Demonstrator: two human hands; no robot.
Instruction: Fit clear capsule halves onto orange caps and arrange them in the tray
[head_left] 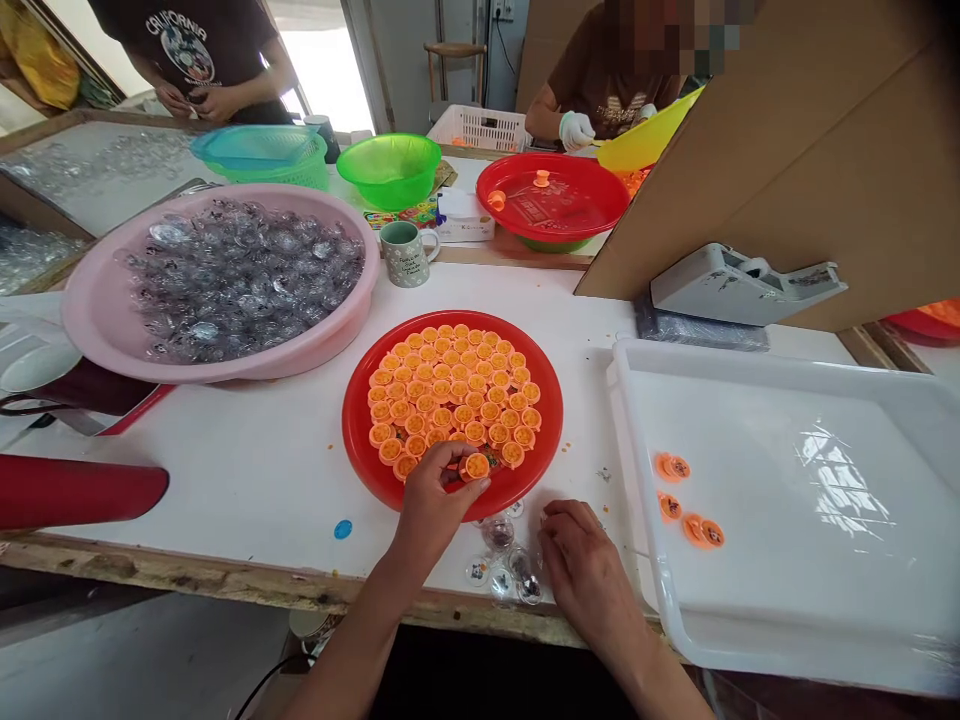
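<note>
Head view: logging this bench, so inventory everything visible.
round plastic tray: one, red, centre
small plastic pieces: many, orange, mostly centre
plastic basin: one, pink, left
plastic bits: many, clear, basin and front
rectangular plastic tray: one, white, right
ceramic mugs: two, green and maroon, left half
flat disc: one, blue, left
cardboard panel: one, brown, right
tape dispenser: one, pale grey, right
plastic bowls: several, green and red, rear
people: two, dark shirts, rear
left hand: one, bare, holding orange piece
right hand: one, bare, by clear bits

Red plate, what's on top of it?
Lots of little orange pieces sit on the red plate. The left hand hides part of its near side; anything under the pieces can't be seen.
</note>
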